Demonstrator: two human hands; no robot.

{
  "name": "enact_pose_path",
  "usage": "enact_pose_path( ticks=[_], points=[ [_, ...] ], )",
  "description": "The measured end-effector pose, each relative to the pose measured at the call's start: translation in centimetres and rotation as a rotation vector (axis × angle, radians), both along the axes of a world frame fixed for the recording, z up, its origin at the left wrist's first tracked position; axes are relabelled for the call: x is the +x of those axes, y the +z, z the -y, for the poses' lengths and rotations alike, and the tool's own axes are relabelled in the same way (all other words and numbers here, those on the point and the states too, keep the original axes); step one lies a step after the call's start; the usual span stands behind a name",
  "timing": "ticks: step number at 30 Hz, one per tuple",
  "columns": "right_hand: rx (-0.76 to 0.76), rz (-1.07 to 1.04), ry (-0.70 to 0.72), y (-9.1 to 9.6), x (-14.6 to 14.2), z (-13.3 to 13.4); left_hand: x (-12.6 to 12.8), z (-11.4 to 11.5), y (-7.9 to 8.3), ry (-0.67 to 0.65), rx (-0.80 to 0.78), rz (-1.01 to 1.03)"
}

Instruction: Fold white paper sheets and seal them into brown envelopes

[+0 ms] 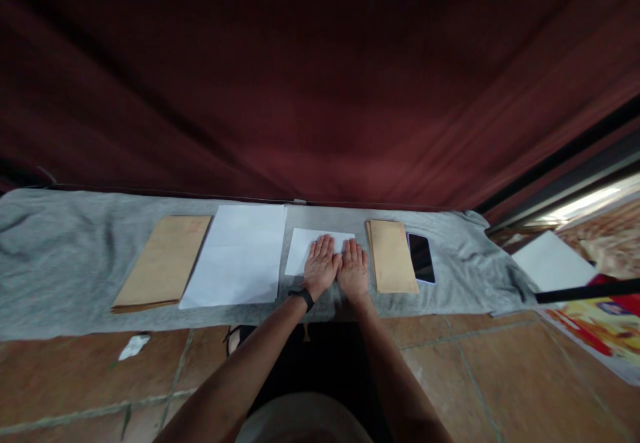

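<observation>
A white sheet of paper (300, 246), small and apparently folded, lies on the grey cloth in front of me. My left hand (321, 264), with a dark band on the wrist, rests flat on it, fingers stretched forward. Beside it, thumbs close together, my right hand (354, 271) lies flat over the paper's right part, which it hides. To the left is a larger stack of white paper (237, 256). Just right of my right hand sits a small pile of brown envelopes (394, 256).
Larger brown envelopes (163, 260) lie left of the white stack. A phone (421, 258) is right of the small envelopes. The grey cloth (75, 256) covers a narrow bench against a dark red curtain (310, 96). A colourful box (605, 323) stands at the right.
</observation>
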State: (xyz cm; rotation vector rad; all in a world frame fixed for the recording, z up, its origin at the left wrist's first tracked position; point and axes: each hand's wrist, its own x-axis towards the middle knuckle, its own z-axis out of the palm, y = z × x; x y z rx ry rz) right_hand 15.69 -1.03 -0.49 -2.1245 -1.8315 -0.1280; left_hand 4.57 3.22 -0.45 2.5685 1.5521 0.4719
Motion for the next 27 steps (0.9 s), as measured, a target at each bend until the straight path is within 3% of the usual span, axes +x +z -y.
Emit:
enact_pose_path(
  ticks=[7,13,22,27],
  points=[
    [0.047,-0.006,-0.005,-0.6,0.2,-0.2,-2.4,-0.9,-0.3,0.055,0.026,-0.024],
    [0.054,0.0,0.006,-0.7,0.3,-0.2,-4.5,-0.3,0.0,0.136,0.023,-0.02],
    [0.063,-0.001,0.008,-0.7,0.3,-0.2,-6.7,2.6,0.0,0.176,0.054,0.026],
    [0.03,-0.045,0.013,0.5,-0.1,0.0,-6.8,5.1,0.6,0.043,0.063,0.007]
  ],
)
